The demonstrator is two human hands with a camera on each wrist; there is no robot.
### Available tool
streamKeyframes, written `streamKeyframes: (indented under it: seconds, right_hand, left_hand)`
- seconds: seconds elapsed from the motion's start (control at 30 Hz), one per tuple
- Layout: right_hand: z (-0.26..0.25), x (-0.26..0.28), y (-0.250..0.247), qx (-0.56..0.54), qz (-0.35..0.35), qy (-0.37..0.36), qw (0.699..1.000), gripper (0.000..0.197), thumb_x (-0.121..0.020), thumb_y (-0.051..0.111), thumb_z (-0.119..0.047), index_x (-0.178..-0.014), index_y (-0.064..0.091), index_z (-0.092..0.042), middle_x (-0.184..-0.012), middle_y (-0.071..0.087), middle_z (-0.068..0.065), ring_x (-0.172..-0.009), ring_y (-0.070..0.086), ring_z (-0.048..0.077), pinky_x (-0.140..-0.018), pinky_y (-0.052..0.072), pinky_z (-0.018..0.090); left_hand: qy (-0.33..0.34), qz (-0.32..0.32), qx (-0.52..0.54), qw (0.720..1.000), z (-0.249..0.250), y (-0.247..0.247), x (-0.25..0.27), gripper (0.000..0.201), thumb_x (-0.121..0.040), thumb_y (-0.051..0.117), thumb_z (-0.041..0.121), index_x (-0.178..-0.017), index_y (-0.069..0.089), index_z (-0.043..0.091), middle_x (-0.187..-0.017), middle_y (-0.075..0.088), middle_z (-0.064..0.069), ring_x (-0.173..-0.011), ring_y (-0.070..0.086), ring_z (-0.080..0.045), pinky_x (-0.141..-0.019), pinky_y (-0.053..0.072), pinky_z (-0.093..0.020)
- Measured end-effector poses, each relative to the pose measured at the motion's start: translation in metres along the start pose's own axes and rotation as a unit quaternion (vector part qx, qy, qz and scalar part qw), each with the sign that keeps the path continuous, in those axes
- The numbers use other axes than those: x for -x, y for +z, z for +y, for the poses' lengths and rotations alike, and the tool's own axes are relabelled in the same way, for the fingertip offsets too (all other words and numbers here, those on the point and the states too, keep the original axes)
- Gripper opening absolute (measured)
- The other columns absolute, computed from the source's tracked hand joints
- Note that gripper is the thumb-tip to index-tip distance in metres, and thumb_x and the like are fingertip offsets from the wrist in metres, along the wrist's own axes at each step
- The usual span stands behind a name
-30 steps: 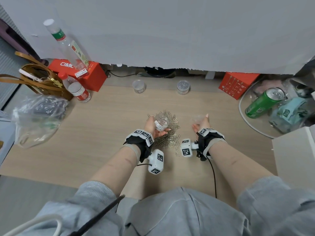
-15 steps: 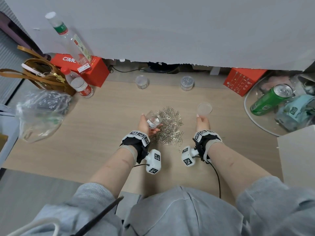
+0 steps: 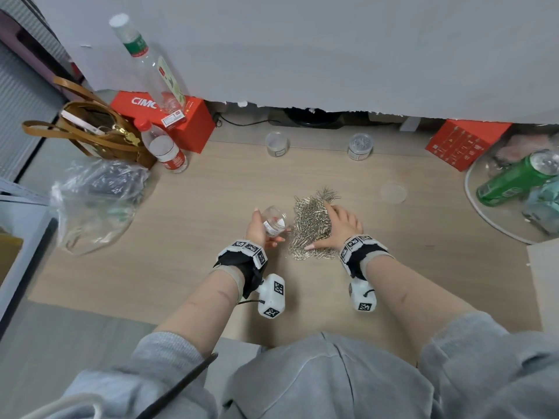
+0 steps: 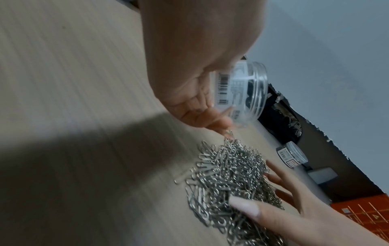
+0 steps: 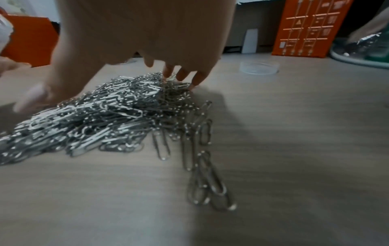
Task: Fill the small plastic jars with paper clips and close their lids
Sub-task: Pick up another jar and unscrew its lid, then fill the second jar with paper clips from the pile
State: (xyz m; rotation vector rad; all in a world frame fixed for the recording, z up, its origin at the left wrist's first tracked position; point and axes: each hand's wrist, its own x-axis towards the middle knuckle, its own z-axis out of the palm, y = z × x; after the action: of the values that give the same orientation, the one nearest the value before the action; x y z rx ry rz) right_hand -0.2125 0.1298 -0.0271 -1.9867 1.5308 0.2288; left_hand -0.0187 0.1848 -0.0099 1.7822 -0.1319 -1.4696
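Note:
My left hand (image 3: 260, 231) grips a small clear jar (image 3: 273, 222) with no lid, tilted, just left of the pile of silver paper clips (image 3: 311, 225). The left wrist view shows the jar (image 4: 242, 93) and its barcode label above the pile (image 4: 231, 174). My right hand (image 3: 341, 225) lies spread over the right side of the pile, fingertips (image 5: 183, 76) touching the clips (image 5: 105, 116). The jar's clear lid (image 3: 393, 192) lies flat on the table, right of the pile and apart from both hands.
At the table's back stand an empty-looking jar (image 3: 276, 143) and a closed jar of clips (image 3: 360, 146). Red boxes (image 3: 465, 143), bottles (image 3: 165, 149), a brown bag (image 3: 96, 131) and a plastic bag (image 3: 93, 204) sit left and back. A tray (image 3: 472, 204) holds a green can at right.
My right hand let go of the lid on the table at the right and came back left onto the clip pile. My left hand lowered the jar beside the pile.

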Motion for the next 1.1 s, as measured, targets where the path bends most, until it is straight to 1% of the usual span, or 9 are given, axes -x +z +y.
streamKeyframes:
  seconds: [0.1, 0.23, 0.33, 0.4, 0.47, 0.67, 0.9, 1.0, 1.1]
  right_hand:
    - [-0.008, -0.005, 0.003, 0.044, -0.004, -0.003, 0.999, 0.122, -0.049, 0.077, -0.064, -0.143, 0.002, -0.043, -0.151, 0.013, -0.003, -0.137, 0.017, 0.027, -0.109, 0.020, 0.046]
    - [-0.015, -0.012, 0.001, 0.033, -0.006, 0.006, 0.999, 0.102, -0.054, 0.081, -0.049, -0.137, 0.023, -0.043, -0.149, 0.019, -0.001, -0.134, 0.023, 0.029, -0.109, 0.023, 0.048]
    - [-0.017, -0.016, -0.005, -0.020, -0.012, 0.009, 1.000, 0.079, -0.061, 0.081, -0.034, -0.128, 0.039, -0.038, -0.144, 0.028, 0.000, -0.129, 0.031, 0.029, -0.109, 0.028, 0.049]
    - [-0.019, -0.021, -0.009, -0.046, -0.015, 0.005, 0.999, 0.065, -0.068, 0.077, -0.020, -0.123, 0.045, -0.032, -0.141, 0.033, 0.004, -0.128, 0.034, 0.029, -0.109, 0.032, 0.047]
    - [-0.020, -0.022, -0.011, -0.048, -0.015, -0.001, 0.999, 0.054, -0.072, 0.074, -0.012, -0.119, 0.050, -0.026, -0.137, 0.039, 0.005, -0.125, 0.039, 0.028, -0.108, 0.035, 0.043]
    - [-0.019, -0.021, -0.011, -0.070, 0.007, 0.008, 0.997, 0.036, -0.075, 0.067, -0.004, -0.107, 0.056, -0.017, -0.126, 0.047, 0.006, -0.114, 0.049, 0.025, -0.101, 0.040, 0.033]
    - [-0.020, -0.022, -0.017, -0.080, 0.014, 0.017, 0.997, 0.026, -0.080, 0.062, -0.002, -0.105, 0.060, -0.008, -0.119, 0.052, 0.011, -0.104, 0.054, 0.025, -0.090, 0.042, 0.029]
    - [-0.017, -0.021, -0.017, -0.097, 0.027, 0.025, 0.995, 0.026, -0.080, 0.061, -0.002, -0.106, 0.063, -0.008, -0.122, 0.056, 0.011, -0.109, 0.054, 0.025, -0.094, 0.040, 0.029]
    - [-0.014, -0.018, -0.017, -0.142, 0.048, 0.050, 0.987, 0.028, -0.081, 0.062, -0.001, -0.108, 0.065, -0.007, -0.124, 0.059, 0.009, -0.112, 0.055, 0.024, -0.096, 0.039, 0.027]
  left_hand:
    - [-0.009, -0.014, -0.017, 1.000, 0.006, -0.008, -0.007, 0.065, -0.099, 0.010, 0.049, -0.082, 0.058, 0.008, -0.045, 0.063, -0.005, -0.026, 0.049, -0.014, -0.031, 0.028, -0.009]
    - [-0.004, -0.049, -0.030, 0.998, 0.013, -0.011, -0.016, 0.065, -0.099, 0.008, 0.046, -0.084, 0.058, 0.006, -0.046, 0.064, -0.005, -0.026, 0.048, -0.013, -0.031, 0.027, -0.009]
    - [-0.002, -0.068, -0.044, 0.997, 0.015, -0.008, -0.020, 0.065, -0.099, 0.010, 0.047, -0.086, 0.058, 0.005, -0.048, 0.065, -0.007, -0.027, 0.048, -0.013, -0.030, 0.028, -0.009]
    - [-0.002, -0.084, -0.062, 0.994, 0.015, -0.006, -0.025, 0.066, -0.099, 0.011, 0.047, -0.084, 0.059, 0.003, -0.049, 0.065, -0.007, -0.027, 0.049, -0.013, -0.029, 0.028, -0.010]
    - [-0.004, -0.103, -0.077, 0.992, 0.014, -0.003, -0.029, 0.069, -0.099, 0.012, 0.048, -0.083, 0.061, 0.003, -0.050, 0.066, -0.007, -0.028, 0.049, -0.013, -0.029, 0.029, -0.010]
    - [-0.014, -0.127, -0.108, 0.986, 0.018, 0.003, -0.031, 0.070, -0.099, 0.011, 0.048, -0.076, 0.062, 0.006, -0.052, 0.067, -0.005, -0.028, 0.049, -0.012, -0.029, 0.028, -0.011]
    - [-0.002, -0.125, -0.118, 0.985, 0.020, 0.009, -0.029, 0.066, -0.099, 0.012, 0.048, -0.081, 0.061, 0.007, -0.051, 0.067, -0.003, -0.029, 0.052, -0.013, -0.029, 0.029, -0.012]
    - [-0.004, -0.135, -0.127, 0.983, 0.020, 0.012, -0.030, 0.070, -0.098, 0.010, 0.052, -0.083, 0.062, 0.007, -0.052, 0.067, -0.003, -0.029, 0.052, -0.012, -0.029, 0.029, -0.011]
    - [-0.003, -0.143, -0.122, 0.982, 0.021, 0.014, -0.030, 0.070, -0.097, 0.009, 0.055, -0.092, 0.062, 0.010, -0.057, 0.069, -0.003, -0.031, 0.052, -0.011, -0.029, 0.032, -0.012]
